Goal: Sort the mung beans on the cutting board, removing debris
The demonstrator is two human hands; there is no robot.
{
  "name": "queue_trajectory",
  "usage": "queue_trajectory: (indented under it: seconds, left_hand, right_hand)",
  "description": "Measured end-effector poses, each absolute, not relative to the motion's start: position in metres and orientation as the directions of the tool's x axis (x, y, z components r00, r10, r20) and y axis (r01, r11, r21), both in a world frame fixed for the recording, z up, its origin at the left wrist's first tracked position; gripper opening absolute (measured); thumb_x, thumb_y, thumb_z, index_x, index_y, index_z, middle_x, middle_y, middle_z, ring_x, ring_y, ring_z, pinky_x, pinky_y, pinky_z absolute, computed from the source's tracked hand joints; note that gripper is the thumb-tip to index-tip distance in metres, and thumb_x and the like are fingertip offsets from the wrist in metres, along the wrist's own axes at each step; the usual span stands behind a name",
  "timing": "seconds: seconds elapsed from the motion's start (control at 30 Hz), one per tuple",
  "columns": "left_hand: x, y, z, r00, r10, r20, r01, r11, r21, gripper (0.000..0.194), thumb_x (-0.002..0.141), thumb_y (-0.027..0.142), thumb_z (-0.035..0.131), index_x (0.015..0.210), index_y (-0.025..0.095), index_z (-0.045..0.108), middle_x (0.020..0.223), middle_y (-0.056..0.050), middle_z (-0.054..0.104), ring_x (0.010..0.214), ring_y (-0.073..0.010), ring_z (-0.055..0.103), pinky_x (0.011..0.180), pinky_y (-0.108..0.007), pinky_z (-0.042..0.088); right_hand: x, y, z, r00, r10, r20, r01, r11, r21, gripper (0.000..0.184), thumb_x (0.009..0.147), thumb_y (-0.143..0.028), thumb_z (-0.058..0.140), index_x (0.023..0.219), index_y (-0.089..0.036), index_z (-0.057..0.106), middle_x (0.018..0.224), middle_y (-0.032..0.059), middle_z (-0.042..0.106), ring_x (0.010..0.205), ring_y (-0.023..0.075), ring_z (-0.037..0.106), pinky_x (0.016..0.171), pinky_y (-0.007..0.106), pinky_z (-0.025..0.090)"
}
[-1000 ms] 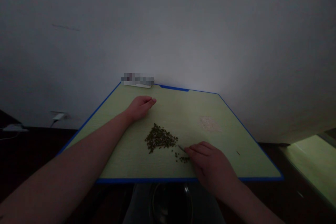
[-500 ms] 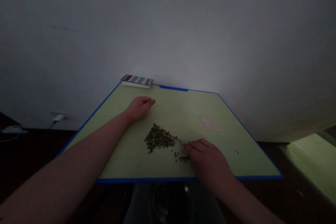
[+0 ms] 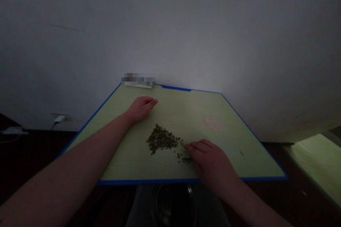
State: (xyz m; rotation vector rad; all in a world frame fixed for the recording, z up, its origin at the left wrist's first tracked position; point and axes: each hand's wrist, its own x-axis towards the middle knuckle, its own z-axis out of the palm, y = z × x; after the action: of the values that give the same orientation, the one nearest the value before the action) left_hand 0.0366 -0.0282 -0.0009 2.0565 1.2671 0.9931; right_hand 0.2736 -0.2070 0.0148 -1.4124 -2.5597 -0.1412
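A pile of small dark green beans [image 3: 161,138] lies on a pale green table with a blue edge [image 3: 128,156]. My right hand [image 3: 209,159] rests at the right of the pile, fingers drawn together, with a thin pale tool tip [image 3: 182,144] poking out toward the beans. A few loose beans [image 3: 185,159] lie just under its fingertips. My left hand [image 3: 141,108] lies on the table beyond the pile, loosely curled with fingers together, holding nothing that I can see.
A small pale heap of grains [image 3: 213,124] sits on the table's right. A flat device [image 3: 138,81] lies at the far edge by the wall. A metal bowl [image 3: 174,205] sits below the near edge. A second green surface [image 3: 317,163] is at right.
My right hand has crept slightly left and away from me, toward the bean pile. My left hand stays where it was.
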Motion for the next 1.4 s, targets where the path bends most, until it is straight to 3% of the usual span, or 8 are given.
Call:
queue_trajectory:
  seconds: [0.63, 0.9, 1.1, 1.4]
  left_hand:
    - [0.036, -0.026, -0.002, 0.305, 0.897, 0.32, 0.559, -0.44, 0.702, 0.042, 0.08, 0.048, 0.04, 0.051, 0.018, 0.036, 0.047, 0.005, 0.029, 0.047, -0.0084, 0.03, 0.048, -0.024, 0.022]
    - [0.037, -0.029, 0.001, 0.286, 0.915, 0.286, 0.529, -0.399, 0.749, 0.042, 0.079, 0.048, 0.042, 0.051, 0.018, 0.037, 0.047, 0.005, 0.029, 0.047, -0.0081, 0.03, 0.048, -0.025, 0.023]
    - [0.036, -0.027, 0.0, 0.285, 0.911, 0.297, 0.531, -0.408, 0.743, 0.042, 0.079, 0.047, 0.042, 0.05, 0.017, 0.036, 0.047, 0.005, 0.029, 0.048, -0.0082, 0.03, 0.048, -0.025, 0.023]
    - [0.036, -0.028, 0.001, 0.296, 0.91, 0.289, 0.558, -0.41, 0.722, 0.043, 0.08, 0.049, 0.04, 0.051, 0.017, 0.036, 0.048, 0.005, 0.028, 0.047, -0.0079, 0.03, 0.049, -0.024, 0.022]
  right_hand:
    - [0.278, -0.2, 0.021, -0.512, 0.832, 0.217, 0.835, 0.54, -0.101, 0.038, 0.075, -0.006, 0.045, 0.107, -0.013, 0.065, 0.094, 0.0081, 0.068, 0.086, 0.0197, 0.057, 0.079, 0.033, 0.048]
    - [0.274, -0.185, 0.016, -0.462, 0.86, 0.216, 0.881, 0.473, 0.003, 0.037, 0.073, -0.004, 0.048, 0.102, -0.016, 0.067, 0.093, 0.0062, 0.069, 0.083, 0.0196, 0.058, 0.076, 0.032, 0.048]
    - [0.291, -0.168, 0.017, -0.382, 0.9, 0.212, 0.924, 0.379, 0.056, 0.036, 0.078, -0.008, 0.046, 0.107, -0.015, 0.066, 0.097, 0.0062, 0.069, 0.087, 0.0206, 0.059, 0.077, 0.034, 0.048]
    - [0.3, -0.172, 0.022, -0.339, 0.925, 0.172, 0.941, 0.336, 0.051, 0.038, 0.078, -0.008, 0.044, 0.108, -0.015, 0.066, 0.1, 0.007, 0.069, 0.091, 0.0203, 0.06, 0.083, 0.035, 0.047]
